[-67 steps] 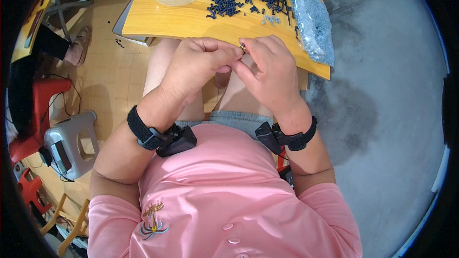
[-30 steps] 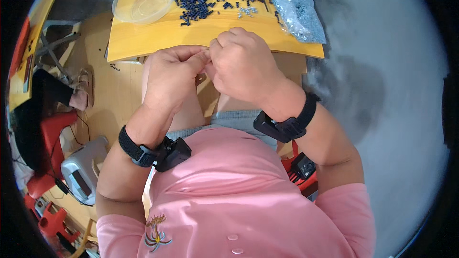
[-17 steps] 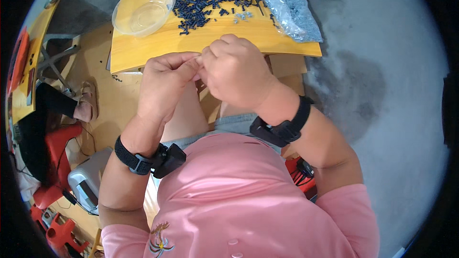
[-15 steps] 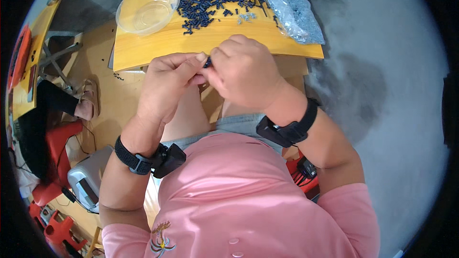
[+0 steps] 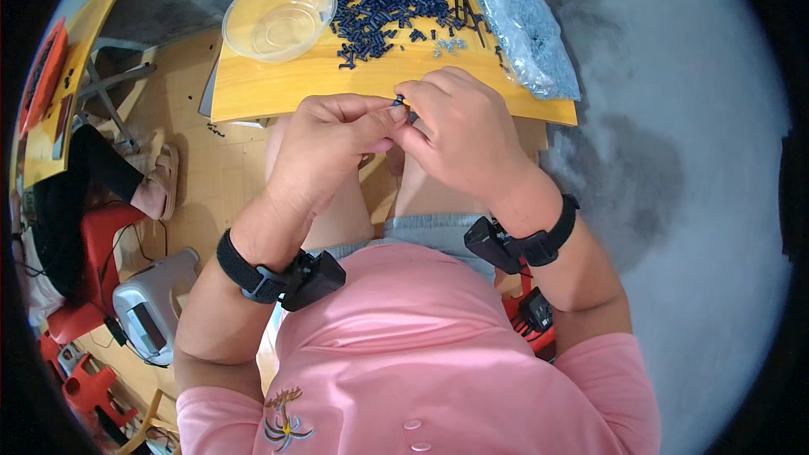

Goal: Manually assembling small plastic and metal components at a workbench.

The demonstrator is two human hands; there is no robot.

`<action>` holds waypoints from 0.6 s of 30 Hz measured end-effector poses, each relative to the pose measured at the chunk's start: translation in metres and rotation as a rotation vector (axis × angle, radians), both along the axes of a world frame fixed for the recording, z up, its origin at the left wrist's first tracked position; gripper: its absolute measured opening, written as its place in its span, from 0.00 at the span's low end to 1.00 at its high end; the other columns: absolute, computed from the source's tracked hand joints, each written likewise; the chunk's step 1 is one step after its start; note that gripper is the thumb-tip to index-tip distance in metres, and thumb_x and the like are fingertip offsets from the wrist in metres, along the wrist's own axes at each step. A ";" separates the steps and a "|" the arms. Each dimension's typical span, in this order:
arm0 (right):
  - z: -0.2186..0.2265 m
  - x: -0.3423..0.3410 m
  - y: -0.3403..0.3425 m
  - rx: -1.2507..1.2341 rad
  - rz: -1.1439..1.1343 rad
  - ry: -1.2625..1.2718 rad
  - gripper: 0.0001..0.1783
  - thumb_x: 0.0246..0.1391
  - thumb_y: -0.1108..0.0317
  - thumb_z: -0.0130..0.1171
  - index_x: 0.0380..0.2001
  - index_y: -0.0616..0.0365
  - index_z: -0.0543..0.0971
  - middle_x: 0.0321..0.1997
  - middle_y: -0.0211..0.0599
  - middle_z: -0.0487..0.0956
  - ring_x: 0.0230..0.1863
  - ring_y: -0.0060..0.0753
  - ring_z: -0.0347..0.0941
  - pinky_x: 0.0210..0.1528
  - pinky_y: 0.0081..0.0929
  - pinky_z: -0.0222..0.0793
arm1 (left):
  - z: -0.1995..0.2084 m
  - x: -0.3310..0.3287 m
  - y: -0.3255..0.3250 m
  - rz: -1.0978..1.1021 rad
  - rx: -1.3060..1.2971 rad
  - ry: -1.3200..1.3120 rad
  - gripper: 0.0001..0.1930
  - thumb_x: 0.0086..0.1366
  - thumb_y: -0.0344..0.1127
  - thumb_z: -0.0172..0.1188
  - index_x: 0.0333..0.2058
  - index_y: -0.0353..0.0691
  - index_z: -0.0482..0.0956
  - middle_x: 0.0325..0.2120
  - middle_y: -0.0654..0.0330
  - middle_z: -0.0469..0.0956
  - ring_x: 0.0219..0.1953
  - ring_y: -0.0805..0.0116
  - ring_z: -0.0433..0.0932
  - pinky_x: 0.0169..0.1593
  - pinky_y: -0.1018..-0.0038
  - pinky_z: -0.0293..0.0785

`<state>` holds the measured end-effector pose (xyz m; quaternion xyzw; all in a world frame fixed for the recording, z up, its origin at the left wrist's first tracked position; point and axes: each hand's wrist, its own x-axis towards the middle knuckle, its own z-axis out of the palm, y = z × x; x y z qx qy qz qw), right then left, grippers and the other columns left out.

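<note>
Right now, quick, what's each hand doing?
Left hand: closed, pinching a small dark piece.
Right hand: curled at that piece; whether it grips cannot be told.

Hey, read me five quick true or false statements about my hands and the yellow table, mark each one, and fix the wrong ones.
1. The left hand and right hand meet at a small dark piece. True.
2. The heap of dark pieces lies inside the round tub. False: the heap lies on the table, to the right of the tub.
3. The clear plastic bag lies to the right of the heap. True.
4. The silvery pieces are on the floor. False: they are on the table, near the heap.
5. A black strap circles each wrist. True.
</note>
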<state>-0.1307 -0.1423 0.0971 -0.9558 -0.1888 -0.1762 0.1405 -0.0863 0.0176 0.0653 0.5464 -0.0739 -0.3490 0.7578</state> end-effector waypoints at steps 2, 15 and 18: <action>0.001 0.000 -0.001 0.015 -0.005 -0.016 0.10 0.39 0.66 0.60 0.22 0.60 0.72 0.23 0.40 0.72 0.31 0.43 0.70 0.32 0.36 0.67 | 0.001 0.000 -0.002 0.014 0.065 0.009 0.11 0.59 0.33 0.60 0.37 0.31 0.80 0.27 0.62 0.79 0.27 0.80 0.74 0.34 0.86 0.69; 0.004 0.003 -0.008 0.032 0.023 -0.038 0.10 0.38 0.66 0.61 0.19 0.59 0.72 0.22 0.39 0.71 0.30 0.42 0.69 0.32 0.35 0.67 | 0.009 -0.005 -0.012 0.071 0.088 -0.080 0.10 0.60 0.31 0.58 0.34 0.29 0.80 0.22 0.62 0.79 0.23 0.79 0.73 0.29 0.83 0.69; 0.003 0.004 -0.011 -0.024 0.051 -0.046 0.09 0.35 0.66 0.61 0.18 0.59 0.73 0.21 0.36 0.70 0.29 0.40 0.68 0.30 0.33 0.66 | 0.006 -0.006 -0.017 0.091 0.150 -0.130 0.09 0.59 0.31 0.58 0.33 0.29 0.81 0.22 0.62 0.79 0.23 0.80 0.73 0.29 0.82 0.70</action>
